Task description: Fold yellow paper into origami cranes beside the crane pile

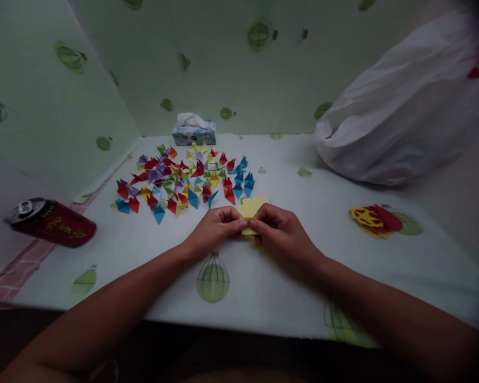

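Note:
Both hands meet near the middle of the table, pinching a small yellow paper (pixel 249 231) between thumbs and fingers. My left hand (pixel 220 225) grips its left side, my right hand (pixel 282 230) its right side; the fingers are curled and partly hide the paper. Just behind them lies more yellow paper (pixel 255 205), and I cannot tell whether it is separate from the held piece. Beyond my left hand, many folded paper cranes (pixel 183 178) in red, blue, yellow, purple and green stand grouped on the table.
A tissue box (pixel 194 134) stands at the back wall. On the left a red can (pixel 56 222) leans in view. Red and yellow cutout pieces (pixel 375 219) lie at the right, with a large white plastic bag (pixel 387 117) behind them. The table's front edge (pixel 231 329) runs below my forearms.

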{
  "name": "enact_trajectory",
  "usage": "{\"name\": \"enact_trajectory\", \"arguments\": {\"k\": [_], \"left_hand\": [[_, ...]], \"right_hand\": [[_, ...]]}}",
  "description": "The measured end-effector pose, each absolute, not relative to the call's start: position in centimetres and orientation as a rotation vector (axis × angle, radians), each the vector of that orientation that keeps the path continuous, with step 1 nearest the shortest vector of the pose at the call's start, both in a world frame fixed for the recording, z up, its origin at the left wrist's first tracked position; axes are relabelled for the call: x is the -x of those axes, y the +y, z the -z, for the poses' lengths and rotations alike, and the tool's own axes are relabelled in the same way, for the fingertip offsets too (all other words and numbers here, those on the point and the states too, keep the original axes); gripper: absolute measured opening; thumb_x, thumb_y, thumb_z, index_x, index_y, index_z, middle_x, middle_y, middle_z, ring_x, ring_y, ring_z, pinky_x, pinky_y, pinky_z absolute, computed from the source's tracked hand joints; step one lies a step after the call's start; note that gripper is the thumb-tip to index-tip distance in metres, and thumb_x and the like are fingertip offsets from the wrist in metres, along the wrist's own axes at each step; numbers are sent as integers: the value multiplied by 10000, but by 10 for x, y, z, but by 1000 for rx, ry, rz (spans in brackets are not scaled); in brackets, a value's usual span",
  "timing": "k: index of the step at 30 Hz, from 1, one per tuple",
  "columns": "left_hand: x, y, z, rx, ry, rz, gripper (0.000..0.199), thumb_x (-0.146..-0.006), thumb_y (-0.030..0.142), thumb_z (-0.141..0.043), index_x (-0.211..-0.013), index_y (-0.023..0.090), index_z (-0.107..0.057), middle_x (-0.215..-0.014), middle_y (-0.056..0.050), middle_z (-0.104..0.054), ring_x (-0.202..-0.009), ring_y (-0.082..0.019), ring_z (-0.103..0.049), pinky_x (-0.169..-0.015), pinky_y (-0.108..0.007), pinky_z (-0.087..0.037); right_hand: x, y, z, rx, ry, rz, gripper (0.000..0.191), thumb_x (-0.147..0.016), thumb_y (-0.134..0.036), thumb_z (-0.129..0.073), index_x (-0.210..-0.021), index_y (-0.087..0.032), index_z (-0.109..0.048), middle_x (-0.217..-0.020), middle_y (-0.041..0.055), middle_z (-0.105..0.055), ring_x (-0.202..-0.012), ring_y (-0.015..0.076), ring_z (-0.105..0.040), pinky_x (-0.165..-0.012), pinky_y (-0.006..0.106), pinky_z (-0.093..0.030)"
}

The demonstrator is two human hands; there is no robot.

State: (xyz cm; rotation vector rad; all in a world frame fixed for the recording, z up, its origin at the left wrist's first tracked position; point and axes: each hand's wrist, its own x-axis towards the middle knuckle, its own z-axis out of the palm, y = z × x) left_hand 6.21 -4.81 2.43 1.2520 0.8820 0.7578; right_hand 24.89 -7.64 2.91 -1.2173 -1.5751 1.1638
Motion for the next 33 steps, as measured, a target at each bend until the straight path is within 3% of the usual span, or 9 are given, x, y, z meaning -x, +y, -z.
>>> {"name": "enact_trajectory", "arguments": {"k": [7, 12, 14, 20, 24, 27, 33], "left_hand": [[-63, -52, -26, -1297, 849, -881, 283, -811, 394, -733, -729, 163, -591, -656, 39, -544, -603, -86, -481, -587, -210, -400], [-64, -56, -25, -1392, 857, -915, 289, -846, 432, -703, -795, 162, -613, -720, 18, -590, -653, -105, -559, -638, -232, -457], [-64, -56, -24, -1338, 828, -836, 330, -837, 478, -714, -847, 169, -598, -709, 18, -609, -598, -106, -571, -586, -232, -454], [-63, -54, -23, -1391, 833, -733, 400, -853, 512, -706, -718, 149, -607, -656, -14, -631, -585, -104, -576, -592, -234, -468], [-61, -54, -20, -1379, 877, -709, 405, -842, 531, -698, -706, 159, -614, -597, -3, -614, -511, -98, -542, -525, -224, -438], [-60, -54, -15, -1437, 884, -668, 374, -857, 487, -666, -688, 157, -615, -588, -6, -618, -493, -94, -542, -506, -213, -418], [-57, -55, -12, -1619, 949, -698, 295, -898, 334, -591, -662, 158, -617, -555, 0, -608, -492, -95, -545, -524, -204, -408]], "right_hand": [[-247, -80, -32, 1198, -1667, -1194, 272, -859, -341, -635, -653, -215, -509, -553, -18, -594, -515, 115, -497, -518, 257, -359], [-248, -81, -34, 1175, -1609, -1236, 277, -875, -363, -641, -672, -212, -528, -560, -10, -609, -529, 128, -529, -557, 280, -396], [-249, -81, -34, 1167, -1586, -1234, 282, -870, -374, -658, -677, -212, -531, -573, -5, -619, -541, 135, -548, -563, 284, -409], [-253, -79, -31, 1114, -1548, -1322, 299, -915, -419, -631, -719, -207, -555, -628, 14, -656, -590, 153, -601, -609, 296, -456], [-256, -75, -28, 1129, -1686, -1232, 324, -953, -437, -573, -727, -207, -546, -605, 6, -623, -549, 137, -548, -553, 270, -413], [-257, -73, -26, 1133, -1831, -1040, 302, -940, -381, -585, -700, -201, -547, -596, -5, -584, -541, 123, -496, -530, 254, -372], [-254, -75, -19, 1113, -1919, -960, 189, -950, -350, -596, -862, -183, -595, -655, -13, -598, -561, 121, -527, -531, 233, -391]]}}
